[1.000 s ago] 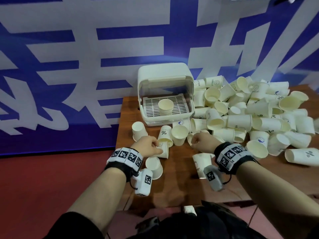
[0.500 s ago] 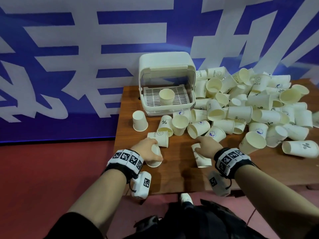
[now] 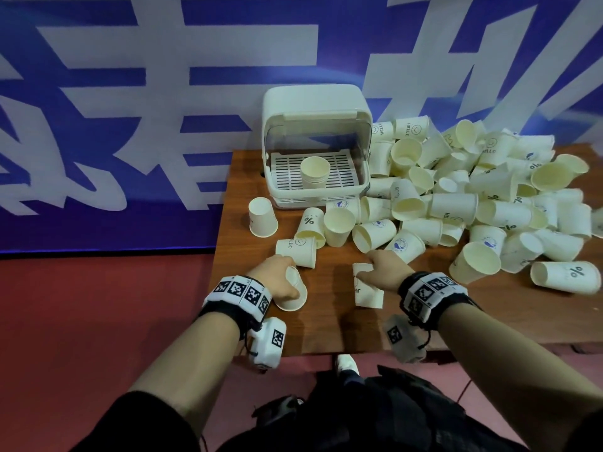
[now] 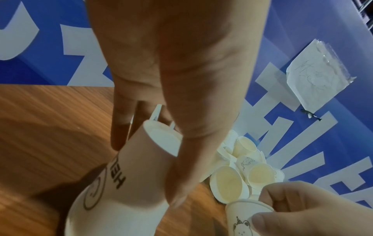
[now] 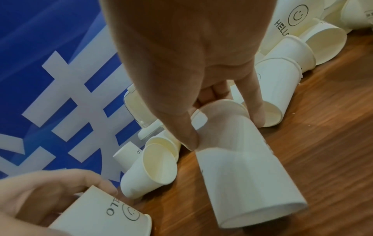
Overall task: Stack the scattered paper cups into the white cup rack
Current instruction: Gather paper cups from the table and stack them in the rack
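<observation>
My left hand (image 3: pixel 287 279) grips a paper cup (image 3: pixel 292 296) lying near the table's front left; in the left wrist view it is a HELLO cup (image 4: pixel 121 183) held between thumb and fingers (image 4: pixel 119 137). To its right, my right hand (image 3: pixel 375 272) holds a second cup (image 3: pixel 368 291) by its bottom end, mouth toward me (image 5: pixel 246 167). The white cup rack (image 3: pixel 316 106) stands open at the back, with a short stack of cups (image 3: pixel 314 169) on its slotted tray. A big heap of cups (image 3: pixel 489 203) covers the table's right side.
Loose cups (image 3: pixel 262 216) stand and lie in front of the rack, one HELLO cup (image 3: pixel 297 251) right beyond my left hand. The wooden table (image 3: pixel 329 331) ends close to me. A blue-and-white banner (image 3: pixel 130 125) hangs behind, red floor on the left.
Both hands drew back from the loose cups near the rack toward the table's front edge, and each took hold of a cup lying there.
</observation>
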`<control>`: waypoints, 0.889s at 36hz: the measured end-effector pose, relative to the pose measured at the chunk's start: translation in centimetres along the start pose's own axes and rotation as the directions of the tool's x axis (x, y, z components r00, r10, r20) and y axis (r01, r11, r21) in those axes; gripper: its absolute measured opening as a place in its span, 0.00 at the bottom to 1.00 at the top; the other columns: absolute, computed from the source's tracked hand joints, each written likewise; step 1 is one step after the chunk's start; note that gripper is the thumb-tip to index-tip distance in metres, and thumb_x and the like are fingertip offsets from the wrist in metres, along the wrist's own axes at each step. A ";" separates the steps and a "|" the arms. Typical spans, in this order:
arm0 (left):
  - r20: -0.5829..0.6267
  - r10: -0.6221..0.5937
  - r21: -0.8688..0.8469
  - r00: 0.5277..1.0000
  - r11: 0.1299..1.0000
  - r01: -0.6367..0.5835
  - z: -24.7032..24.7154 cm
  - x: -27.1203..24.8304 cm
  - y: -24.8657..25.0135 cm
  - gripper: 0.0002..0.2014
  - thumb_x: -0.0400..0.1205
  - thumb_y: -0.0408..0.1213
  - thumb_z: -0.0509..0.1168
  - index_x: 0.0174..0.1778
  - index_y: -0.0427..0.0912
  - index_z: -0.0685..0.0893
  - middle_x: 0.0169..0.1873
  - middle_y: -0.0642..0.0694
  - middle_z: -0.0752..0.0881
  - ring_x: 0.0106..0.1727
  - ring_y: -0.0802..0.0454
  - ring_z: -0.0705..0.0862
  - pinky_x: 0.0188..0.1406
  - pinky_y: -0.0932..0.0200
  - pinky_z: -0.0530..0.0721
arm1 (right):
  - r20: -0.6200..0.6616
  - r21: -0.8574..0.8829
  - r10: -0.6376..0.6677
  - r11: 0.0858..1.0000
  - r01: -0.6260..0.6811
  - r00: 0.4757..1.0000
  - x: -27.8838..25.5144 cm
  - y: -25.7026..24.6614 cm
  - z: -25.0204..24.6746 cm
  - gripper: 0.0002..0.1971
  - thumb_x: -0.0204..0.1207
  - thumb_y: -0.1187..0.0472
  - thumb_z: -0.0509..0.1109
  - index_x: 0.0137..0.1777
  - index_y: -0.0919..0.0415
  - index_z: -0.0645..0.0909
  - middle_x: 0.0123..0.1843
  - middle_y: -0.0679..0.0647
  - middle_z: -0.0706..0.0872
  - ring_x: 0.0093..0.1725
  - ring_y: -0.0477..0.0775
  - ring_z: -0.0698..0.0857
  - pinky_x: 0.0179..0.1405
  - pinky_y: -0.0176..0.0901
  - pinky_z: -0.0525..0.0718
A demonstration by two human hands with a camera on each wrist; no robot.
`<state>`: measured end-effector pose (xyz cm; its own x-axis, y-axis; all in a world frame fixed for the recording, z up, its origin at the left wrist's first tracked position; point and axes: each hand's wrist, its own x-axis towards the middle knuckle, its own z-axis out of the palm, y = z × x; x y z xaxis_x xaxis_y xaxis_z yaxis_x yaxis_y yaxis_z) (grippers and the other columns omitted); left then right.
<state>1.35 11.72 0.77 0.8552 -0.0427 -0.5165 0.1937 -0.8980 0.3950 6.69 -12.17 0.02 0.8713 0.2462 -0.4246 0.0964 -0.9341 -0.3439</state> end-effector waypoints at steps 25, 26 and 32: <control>-0.452 -0.023 -0.731 0.892 0.583 -0.356 -4.2 -1.0 2.8 0.27 0.71 0.38 0.78 0.61 0.46 0.70 0.59 0.44 0.80 0.61 0.46 0.82 0.61 0.47 0.83 | -0.393 0.330 -0.159 0.895 0.301 0.905 -3.2 -6.2 -5.8 0.13 0.75 0.54 0.73 0.35 0.60 0.77 0.33 0.54 0.80 0.33 0.49 0.77 0.30 0.42 0.71; -0.434 0.000 -0.738 0.901 0.573 -0.356 -4.2 -0.9 3.0 0.30 0.72 0.35 0.77 0.65 0.47 0.69 0.63 0.44 0.78 0.64 0.47 0.80 0.63 0.48 0.82 | -0.401 0.323 -0.165 0.895 0.307 0.901 -3.1 -6.3 -6.0 0.12 0.75 0.54 0.73 0.36 0.60 0.77 0.34 0.54 0.81 0.34 0.50 0.77 0.32 0.43 0.72; -0.365 0.147 -0.685 0.919 0.626 -0.372 -4.5 -0.5 3.3 0.52 0.72 0.34 0.77 0.82 0.62 0.48 0.81 0.49 0.61 0.77 0.50 0.67 0.76 0.44 0.70 | -0.403 0.292 -0.209 0.893 0.342 0.891 -2.2 -6.4 -7.0 0.15 0.74 0.55 0.73 0.29 0.55 0.73 0.29 0.49 0.77 0.31 0.46 0.74 0.30 0.41 0.69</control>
<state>3.73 10.74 5.75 0.9902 -0.0113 -0.1393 0.1323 -0.2463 0.9601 7.50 -8.53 9.01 0.9502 0.3102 0.0314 0.2432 -0.6743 -0.6972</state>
